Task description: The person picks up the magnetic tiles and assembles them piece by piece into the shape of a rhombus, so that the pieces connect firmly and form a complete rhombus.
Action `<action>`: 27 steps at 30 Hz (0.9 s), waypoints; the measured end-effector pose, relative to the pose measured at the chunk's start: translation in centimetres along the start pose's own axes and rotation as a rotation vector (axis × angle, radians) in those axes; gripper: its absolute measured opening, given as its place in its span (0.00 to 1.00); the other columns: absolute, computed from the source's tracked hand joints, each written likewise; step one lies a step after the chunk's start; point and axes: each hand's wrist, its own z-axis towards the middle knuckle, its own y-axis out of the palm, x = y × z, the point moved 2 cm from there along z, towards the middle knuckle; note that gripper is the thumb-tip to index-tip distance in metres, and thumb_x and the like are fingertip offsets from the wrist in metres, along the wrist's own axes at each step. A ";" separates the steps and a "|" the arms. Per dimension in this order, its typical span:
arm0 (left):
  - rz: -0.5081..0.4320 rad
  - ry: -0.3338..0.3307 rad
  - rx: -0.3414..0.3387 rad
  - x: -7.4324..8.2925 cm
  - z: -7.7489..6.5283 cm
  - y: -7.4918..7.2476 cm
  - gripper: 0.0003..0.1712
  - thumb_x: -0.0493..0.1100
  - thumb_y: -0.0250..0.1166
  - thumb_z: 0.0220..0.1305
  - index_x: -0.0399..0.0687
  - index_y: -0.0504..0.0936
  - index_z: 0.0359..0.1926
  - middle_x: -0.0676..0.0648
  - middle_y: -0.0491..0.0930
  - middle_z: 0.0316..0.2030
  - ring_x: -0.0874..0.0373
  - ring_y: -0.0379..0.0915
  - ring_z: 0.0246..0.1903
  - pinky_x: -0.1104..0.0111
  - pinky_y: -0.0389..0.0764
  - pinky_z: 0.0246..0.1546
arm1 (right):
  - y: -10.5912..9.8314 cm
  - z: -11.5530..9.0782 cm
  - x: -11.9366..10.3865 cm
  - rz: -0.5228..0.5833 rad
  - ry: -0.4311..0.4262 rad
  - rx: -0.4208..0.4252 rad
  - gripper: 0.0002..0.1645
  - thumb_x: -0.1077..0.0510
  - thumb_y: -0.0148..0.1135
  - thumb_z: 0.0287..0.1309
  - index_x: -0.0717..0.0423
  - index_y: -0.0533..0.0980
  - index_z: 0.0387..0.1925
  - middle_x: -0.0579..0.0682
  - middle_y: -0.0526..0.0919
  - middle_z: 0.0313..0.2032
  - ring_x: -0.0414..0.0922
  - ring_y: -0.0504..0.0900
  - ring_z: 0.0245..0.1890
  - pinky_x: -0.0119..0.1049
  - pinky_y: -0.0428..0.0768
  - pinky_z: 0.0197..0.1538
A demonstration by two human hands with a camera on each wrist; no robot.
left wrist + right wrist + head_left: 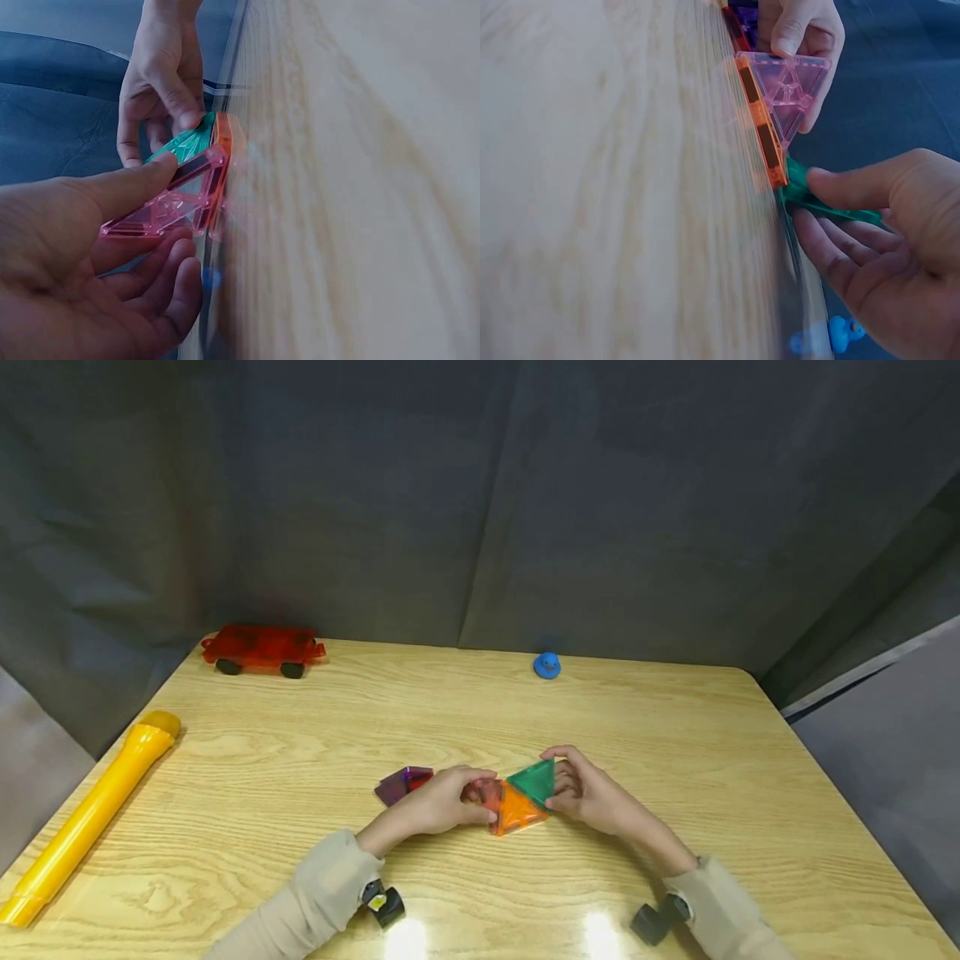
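Observation:
A flat orange triangular magnetic tile (519, 810) lies on the table between both hands. My left hand (444, 800) pinches a translucent pink triangular tile (787, 94) by its edge; that tile stands tilted up along one side of the orange one. At another side, my right hand (592, 795) grips a green triangular tile (536, 782), thumb on one face and fingers on the other. The green tile is also raised at an angle, its lower edge right at the orange tile. Beside the left hand are a purple tile (392, 787) and a red tile (417, 779), partly hidden by that hand.
A yellow toy microphone (93, 818) lies along the table's left edge. At the back left stands a red toy car (261, 646) with black wheels, and a small blue rubber duck (547, 666) sits near the back edge. Dark curtains (360, 502) hang behind the table.

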 end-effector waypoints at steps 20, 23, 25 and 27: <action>-0.071 -0.025 0.002 1.4 0.3 0.3 0.32 0.35 0.62 0.64 0.29 0.62 0.66 0.34 0.71 0.60 0.44 0.73 0.55 0.61 0.77 0.51 | 1.0 -0.1 -1.8 -0.157 -0.005 -0.002 0.28 0.68 0.58 0.62 0.64 0.63 0.62 0.64 0.73 0.57 0.59 0.76 0.54 0.36 0.80 0.49; -0.068 -0.020 0.001 1.5 0.4 0.3 0.32 0.34 0.61 0.64 0.29 0.63 0.66 0.33 0.70 0.60 0.44 0.73 0.55 0.62 0.78 0.51 | 1.1 0.0 -1.9 -0.150 -0.007 -0.006 0.27 0.68 0.58 0.62 0.64 0.64 0.62 0.63 0.74 0.55 0.58 0.76 0.53 0.35 0.80 0.48; -0.062 -0.019 0.002 1.5 0.4 0.3 0.31 0.33 0.61 0.63 0.29 0.63 0.66 0.33 0.70 0.60 0.44 0.74 0.54 0.63 0.78 0.51 | 1.2 0.0 -1.9 -0.158 -0.011 -0.001 0.26 0.68 0.58 0.61 0.64 0.65 0.61 0.62 0.75 0.54 0.58 0.77 0.53 0.35 0.80 0.48; -0.057 -0.014 0.001 1.5 0.5 0.3 0.31 0.33 0.61 0.64 0.29 0.64 0.65 0.34 0.70 0.60 0.44 0.74 0.55 0.63 0.77 0.51 | 1.2 0.0 -1.9 -0.162 -0.009 0.000 0.26 0.68 0.59 0.61 0.63 0.66 0.60 0.61 0.76 0.53 0.58 0.77 0.52 0.35 0.80 0.48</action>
